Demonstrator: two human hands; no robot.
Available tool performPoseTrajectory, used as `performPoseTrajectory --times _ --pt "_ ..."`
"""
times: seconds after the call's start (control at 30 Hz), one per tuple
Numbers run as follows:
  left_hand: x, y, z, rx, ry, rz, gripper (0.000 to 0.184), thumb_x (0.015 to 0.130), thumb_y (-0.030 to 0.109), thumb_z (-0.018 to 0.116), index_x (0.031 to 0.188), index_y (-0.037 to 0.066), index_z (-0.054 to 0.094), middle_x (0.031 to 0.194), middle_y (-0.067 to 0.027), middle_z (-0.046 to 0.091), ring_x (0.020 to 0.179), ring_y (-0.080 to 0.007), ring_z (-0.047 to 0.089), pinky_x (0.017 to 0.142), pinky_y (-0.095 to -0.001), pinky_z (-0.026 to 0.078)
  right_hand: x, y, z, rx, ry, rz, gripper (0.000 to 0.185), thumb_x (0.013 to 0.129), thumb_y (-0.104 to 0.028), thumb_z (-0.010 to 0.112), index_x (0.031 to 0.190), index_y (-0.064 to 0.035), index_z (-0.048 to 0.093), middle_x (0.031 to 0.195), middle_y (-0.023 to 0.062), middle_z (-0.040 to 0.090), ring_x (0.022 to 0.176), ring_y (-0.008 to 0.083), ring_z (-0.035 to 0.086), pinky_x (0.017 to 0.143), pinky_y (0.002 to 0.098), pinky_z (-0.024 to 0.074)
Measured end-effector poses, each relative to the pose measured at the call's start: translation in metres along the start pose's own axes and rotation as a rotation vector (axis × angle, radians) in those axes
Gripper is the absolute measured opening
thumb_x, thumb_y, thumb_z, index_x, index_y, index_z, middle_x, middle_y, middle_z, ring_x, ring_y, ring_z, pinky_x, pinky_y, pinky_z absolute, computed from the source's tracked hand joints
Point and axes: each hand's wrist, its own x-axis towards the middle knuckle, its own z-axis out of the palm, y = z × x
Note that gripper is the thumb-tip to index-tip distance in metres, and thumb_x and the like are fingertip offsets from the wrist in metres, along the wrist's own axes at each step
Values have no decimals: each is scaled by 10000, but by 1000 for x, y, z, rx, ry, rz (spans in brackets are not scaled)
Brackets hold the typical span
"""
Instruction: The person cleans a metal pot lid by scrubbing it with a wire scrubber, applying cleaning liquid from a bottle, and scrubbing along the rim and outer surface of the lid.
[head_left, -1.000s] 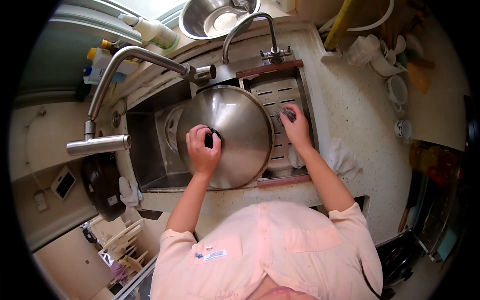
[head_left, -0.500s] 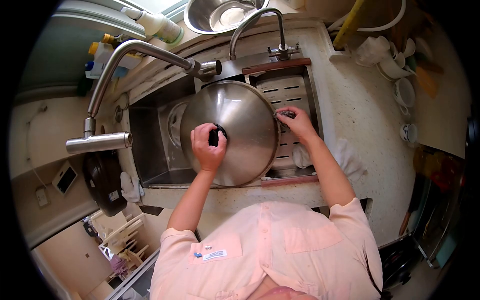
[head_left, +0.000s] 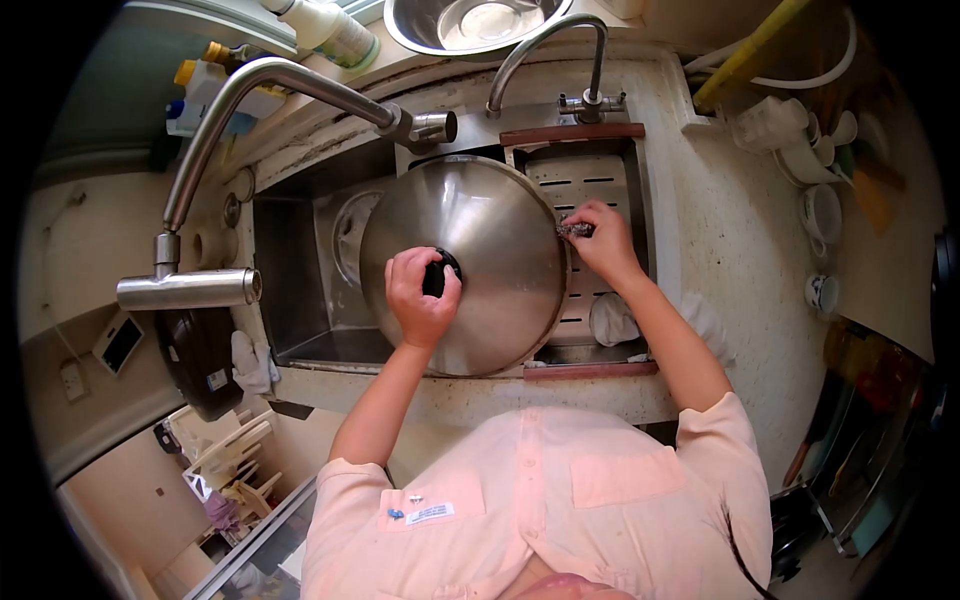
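Observation:
A large domed steel lid (head_left: 500, 290) lies over the middle of the steel sink (head_left: 295, 265). The fingers of my left hand (head_left: 420, 300) are wrapped round the black knob (head_left: 441, 272) at its centre. At the lid's right rim, my right hand (head_left: 603, 243) pinches a grey metal scourer (head_left: 575, 229), which touches or nearly touches the edge. Beneath that hand is the slotted steel tray (head_left: 583, 180) in the right basin. A whitish cloth (head_left: 612, 320) rests on the tray's lower part.
A thick tap (head_left: 290, 72) arches over the left basin, and a thinner tap (head_left: 550, 25) stands behind the sink. Behind them is a steel bowl (head_left: 480, 22). Cups (head_left: 822, 215) line the right side. A white cloth (head_left: 253, 362) hangs at the left edge.
My right hand has brought the scourer from above the tray to the lid's rim. My left hand still grips the knob. The view has shifted slightly.

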Motion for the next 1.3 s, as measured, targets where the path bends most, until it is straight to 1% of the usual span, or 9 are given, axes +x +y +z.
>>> performPoseTrajectory --times 0.13,0.27,0.37,0.8,0.83,0.97,1.1,1.2,1.3 --pt "-3 1 1 3 4 -6 199 667 58 661 853 66 590 873 -93 604 792 -285 549 735 -372 445 33 -16 6 -26 -9 14 161 675 -22 702 835 -28 679 833 120 614 811 293 612 723 348 480" --pt "-3 -3 1 -7 12 9 196 668 57 660 851 63 591 874 -97 604 793 -287 549 728 -376 449 14 -3 0 -36 -108 53 140 693 -73 701 820 -20 677 843 135 628 802 309 618 715 351 484" --pt "-1 1 1 -11 14 -11 193 668 59 658 850 64 593 874 -97 605 794 -287 549 727 -378 450 14 -13 -1 -51 -74 157 117 687 -122 672 797 -105 707 849 109 660 842 316 630 747 389 498" --pt "-2 0 3 11 23 -14 194 667 65 655 850 67 593 869 -91 608 791 -287 555 740 -375 449 63 -7 17 -1 -143 275 155 678 -180 668 812 -132 730 807 130 682 802 310 655 724 358 513" --pt "-2 -1 2 5 23 -9 193 667 63 655 850 67 593 870 -90 608 791 -287 555 742 -376 449 56 -5 16 -10 -77 173 162 674 -187 679 814 -125 732 797 127 685 792 305 660 719 357 516" --pt "-4 -4 3 2 21 4 189 670 55 651 848 65 591 873 -91 610 793 -285 555 745 -376 449 26 7 2 83 -204 282 212 636 -196 742 816 -85 725 796 108 695 790 277 666 729 341 511" --pt "-2 1 2 19 17 -3 186 671 60 652 846 66 590 874 -91 611 797 -285 557 748 -375 450 75 5 29 120 -140 240 228 651 -203 759 846 -93 716 829 108 690 795 272 655 740 337 502" --pt "-3 -1 1 21 12 7 184 673 68 653 845 66 591 874 -92 611 800 -286 558 749 -375 450 78 2 33 192 -108 199 245 669 -207 761 883 -102 709 861 100 689 829 239 648 750 328 492" --pt "-3 -2 3 25 19 18 182 674 73 652 845 66 591 875 -92 611 800 -285 559 751 -374 449 61 -4 17 497 -94 398 224 740 -168 741 914 -49 665 922 26 656 853 114 577 754 275 465"
